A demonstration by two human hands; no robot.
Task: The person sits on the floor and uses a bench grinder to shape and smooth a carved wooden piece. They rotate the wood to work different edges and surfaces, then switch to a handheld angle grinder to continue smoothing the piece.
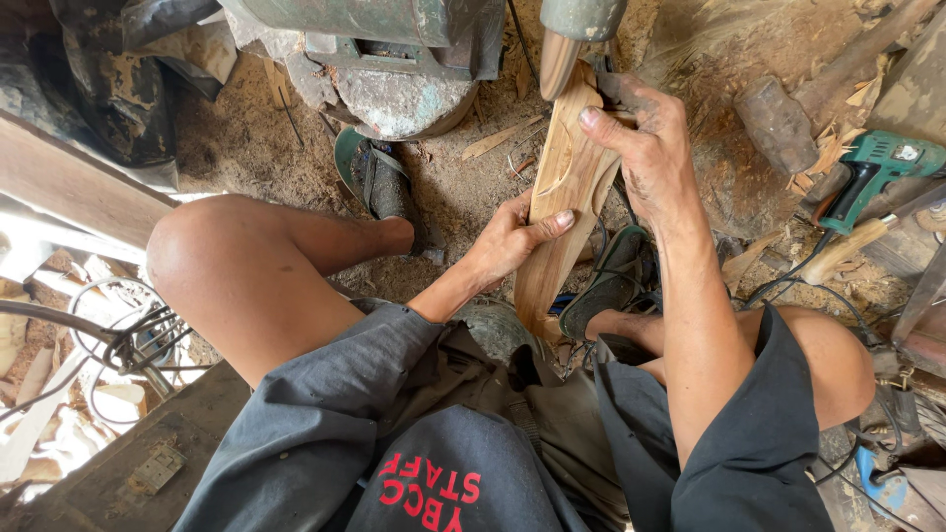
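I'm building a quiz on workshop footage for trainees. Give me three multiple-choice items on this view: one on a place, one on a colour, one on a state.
1. Where does the power drill lie?
A. On the ground at the right of the view
B. On the person's lap
C. In the left hand

2. What colour is the drill's body?
A. Red
B. Teal green
C. Yellow

3. How is the carved wooden piece held?
A. It lies loose on the ground
B. By one hand only
C. By both hands

Answers:
1. A: it rests among wood chips at the right, away from both hands.
2. B: its casing is teal green with a dark grip.
3. C: the left hand grips its middle and the right hand its upper part, the top against a sanding tool.
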